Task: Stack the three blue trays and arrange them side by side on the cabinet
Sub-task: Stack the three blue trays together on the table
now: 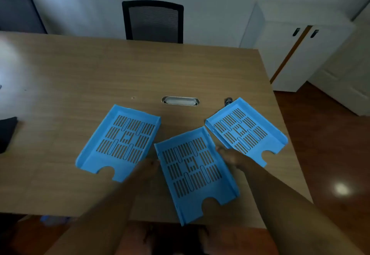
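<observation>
Three blue slotted trays lie flat on the wooden table (80,74). The left tray (120,140) is angled to the left and the right tray (245,130) to the right. The middle tray (195,172) reaches the near table edge. My left hand (149,165) grips its left wall and my right hand (230,157) grips its right wall, both near the far end. The white cabinet (296,54) stands beyond the table at the right.
A metal cable grommet (180,101) is set in the table behind the trays. A small dark object (228,101) sits by the right tray's far corner. A black chair (153,21) stands across the table, a dark item (7,132) at the left edge.
</observation>
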